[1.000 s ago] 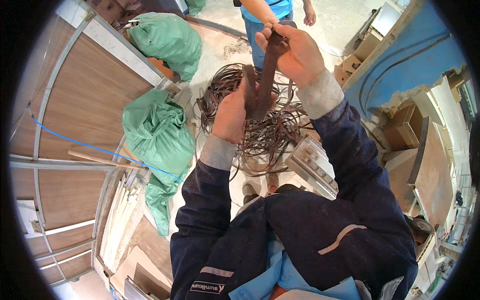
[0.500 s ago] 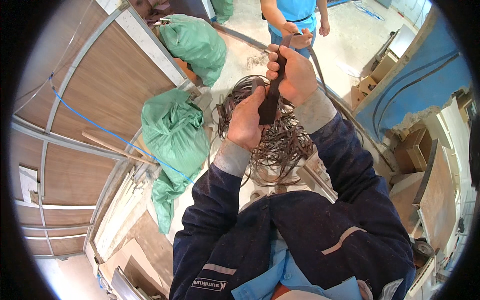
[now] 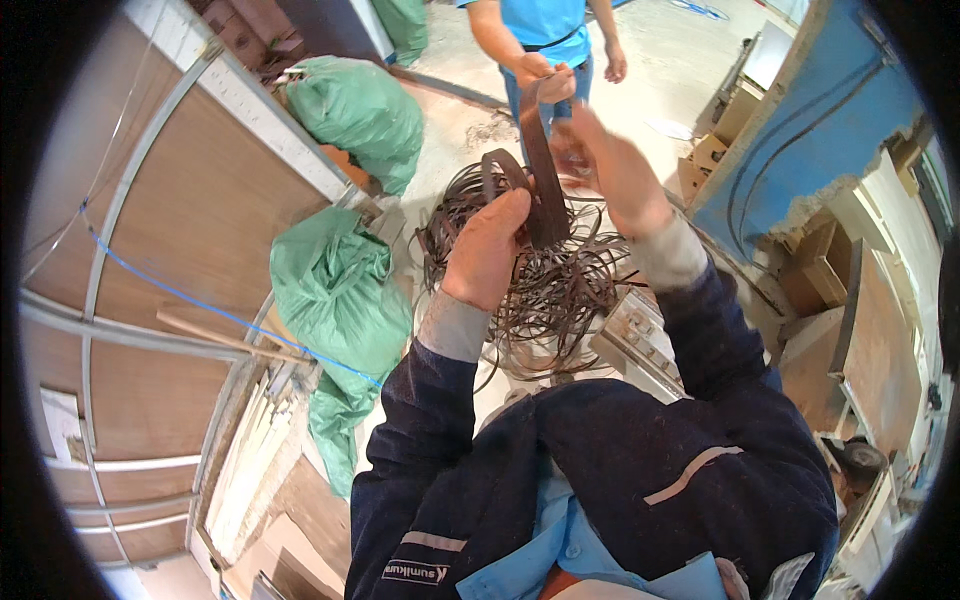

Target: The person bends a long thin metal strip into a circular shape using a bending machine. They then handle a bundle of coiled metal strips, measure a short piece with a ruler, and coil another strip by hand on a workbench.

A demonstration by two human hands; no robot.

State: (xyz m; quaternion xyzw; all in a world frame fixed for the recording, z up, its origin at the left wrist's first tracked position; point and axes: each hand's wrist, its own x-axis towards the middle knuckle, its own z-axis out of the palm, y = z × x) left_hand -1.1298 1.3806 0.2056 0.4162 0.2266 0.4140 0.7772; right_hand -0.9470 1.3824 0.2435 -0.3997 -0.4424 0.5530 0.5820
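Note:
My left hand [image 3: 486, 245] is closed, its thumb pressing on a loop of flat brown strip [image 3: 541, 190] that looks like edge banding. From there the strip rises to the hand [image 3: 545, 77] of a person in a blue shirt, who grips its upper part. To the right of the strip, my right hand [image 3: 622, 170] is raised and smeared by motion; whether its fingers touch anything cannot be made out. Below both hands a large tangled heap of the same brown strip [image 3: 565, 290] lies on the floor.
Green sacks [image 3: 335, 290] stand on the left beside a wood-panelled metal frame [image 3: 180, 180], with a blue cord [image 3: 225, 285] across it. A metal piece [image 3: 640, 340] lies near my feet. Boards and boxes [image 3: 820, 265] lean at the right, near a blue wall panel [image 3: 800, 150].
My right hand has come off the strip and moved right. The left hand keeps its hold, with the strip now looped over. The other person's hand has shifted left in the view.

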